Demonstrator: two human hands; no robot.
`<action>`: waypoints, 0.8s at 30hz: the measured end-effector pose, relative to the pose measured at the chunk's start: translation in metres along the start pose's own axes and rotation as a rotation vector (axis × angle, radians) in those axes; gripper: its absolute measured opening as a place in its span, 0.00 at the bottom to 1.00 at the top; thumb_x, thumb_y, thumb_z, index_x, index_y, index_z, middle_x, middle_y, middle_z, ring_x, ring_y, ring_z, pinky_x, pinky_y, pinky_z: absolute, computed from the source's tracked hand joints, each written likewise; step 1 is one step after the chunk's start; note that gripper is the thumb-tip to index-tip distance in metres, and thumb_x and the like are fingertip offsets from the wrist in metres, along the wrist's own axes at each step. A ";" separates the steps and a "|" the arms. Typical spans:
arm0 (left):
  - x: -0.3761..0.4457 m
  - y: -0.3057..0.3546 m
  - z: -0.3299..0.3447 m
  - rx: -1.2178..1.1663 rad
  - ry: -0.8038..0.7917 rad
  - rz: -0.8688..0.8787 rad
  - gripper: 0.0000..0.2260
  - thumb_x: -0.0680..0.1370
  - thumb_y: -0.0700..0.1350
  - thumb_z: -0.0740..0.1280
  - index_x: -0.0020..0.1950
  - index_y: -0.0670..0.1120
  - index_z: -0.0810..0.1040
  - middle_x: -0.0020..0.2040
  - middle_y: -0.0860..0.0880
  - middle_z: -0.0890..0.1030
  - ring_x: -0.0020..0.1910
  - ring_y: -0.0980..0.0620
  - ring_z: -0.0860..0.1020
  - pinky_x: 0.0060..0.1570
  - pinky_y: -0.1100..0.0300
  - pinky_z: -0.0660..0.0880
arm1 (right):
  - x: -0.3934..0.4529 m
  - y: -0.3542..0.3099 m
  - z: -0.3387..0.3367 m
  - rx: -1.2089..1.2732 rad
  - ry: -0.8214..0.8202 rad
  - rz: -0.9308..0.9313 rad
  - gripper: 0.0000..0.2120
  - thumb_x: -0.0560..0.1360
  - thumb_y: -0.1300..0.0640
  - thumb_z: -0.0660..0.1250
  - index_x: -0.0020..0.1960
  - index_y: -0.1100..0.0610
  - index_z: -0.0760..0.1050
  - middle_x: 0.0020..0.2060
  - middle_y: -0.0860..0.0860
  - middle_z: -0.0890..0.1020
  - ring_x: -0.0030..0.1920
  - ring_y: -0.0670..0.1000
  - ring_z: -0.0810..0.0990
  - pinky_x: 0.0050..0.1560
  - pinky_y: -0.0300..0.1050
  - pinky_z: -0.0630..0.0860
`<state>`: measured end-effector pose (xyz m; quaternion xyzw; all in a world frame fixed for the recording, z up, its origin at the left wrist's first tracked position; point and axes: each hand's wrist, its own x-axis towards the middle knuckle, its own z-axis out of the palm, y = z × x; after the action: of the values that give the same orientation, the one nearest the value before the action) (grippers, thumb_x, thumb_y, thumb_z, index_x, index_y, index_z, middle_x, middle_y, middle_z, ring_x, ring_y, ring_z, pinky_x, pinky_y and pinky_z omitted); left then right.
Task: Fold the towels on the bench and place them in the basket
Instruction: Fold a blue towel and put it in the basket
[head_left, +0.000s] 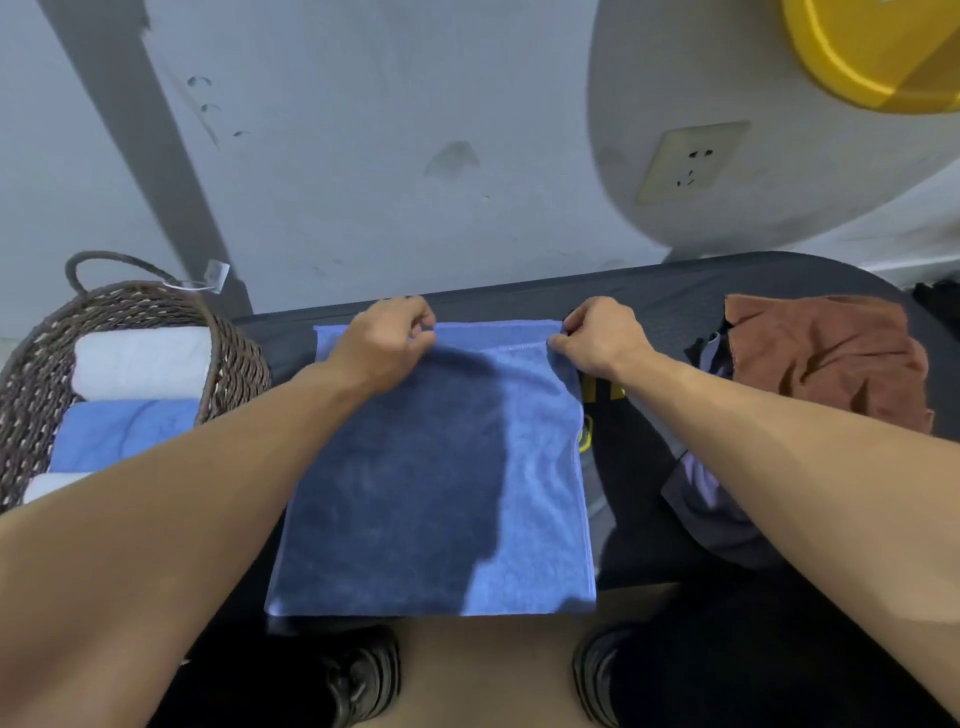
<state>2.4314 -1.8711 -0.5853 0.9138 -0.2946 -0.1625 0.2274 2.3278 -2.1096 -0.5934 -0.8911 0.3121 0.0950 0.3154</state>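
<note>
blue towel: the blue towel (436, 478) lies flat on the dark table (644, 306), folded over so its top edge sits near the far side; near edge hangs just past the table's front; a big shadow covers its left-middle part
left hand: left hand (387, 340) pinches the top edge of the towel, a bit in from the far left corner; fingers curled onto the fabric
right hand: right hand (597, 335) pinches the far right corner of the same edge; thumb and fingers closed on the hem
basket: wicker basket (236, 364) sits at the left end of the table, touching distance from the towel; inside there's a rolled white towel (140, 361) at the back, a folded light blue towel (130, 434) in front of it, and another white bit (52, 486) nearest me
brown towel: crumpled brown towel (826, 353) on the right end of the table, well apart from the blue one
purple cloth: purple cloth (711, 499) bunched under my right forearm, partly hidden
wall stuff: wall socket (691, 161) up on the right; something yellow (872, 52) in the top corner, can't tell what
</note>
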 end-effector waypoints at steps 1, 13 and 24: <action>0.005 0.000 0.005 0.051 -0.040 0.011 0.03 0.78 0.43 0.65 0.47 0.45 0.77 0.41 0.50 0.76 0.45 0.45 0.73 0.53 0.49 0.72 | 0.003 0.000 0.001 0.018 0.009 -0.012 0.08 0.74 0.56 0.69 0.46 0.61 0.82 0.46 0.55 0.85 0.50 0.56 0.82 0.44 0.43 0.77; 0.041 0.003 -0.008 0.286 -0.396 0.078 0.07 0.73 0.44 0.74 0.43 0.46 0.76 0.41 0.52 0.73 0.39 0.51 0.73 0.40 0.59 0.69 | 0.016 0.014 0.008 0.060 -0.038 -0.180 0.05 0.76 0.54 0.69 0.49 0.54 0.76 0.43 0.49 0.80 0.46 0.53 0.79 0.50 0.49 0.76; 0.054 -0.005 -0.027 0.201 -0.407 -0.036 0.07 0.76 0.47 0.71 0.43 0.50 0.74 0.38 0.54 0.77 0.37 0.57 0.74 0.36 0.62 0.66 | 0.022 0.003 0.005 -0.001 -0.080 -0.126 0.01 0.78 0.59 0.62 0.50 0.55 0.71 0.43 0.46 0.76 0.47 0.54 0.77 0.47 0.49 0.74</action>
<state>2.4877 -1.8916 -0.5739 0.8853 -0.3329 -0.3174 0.0683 2.3435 -2.1191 -0.6068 -0.9046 0.2427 0.1107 0.3326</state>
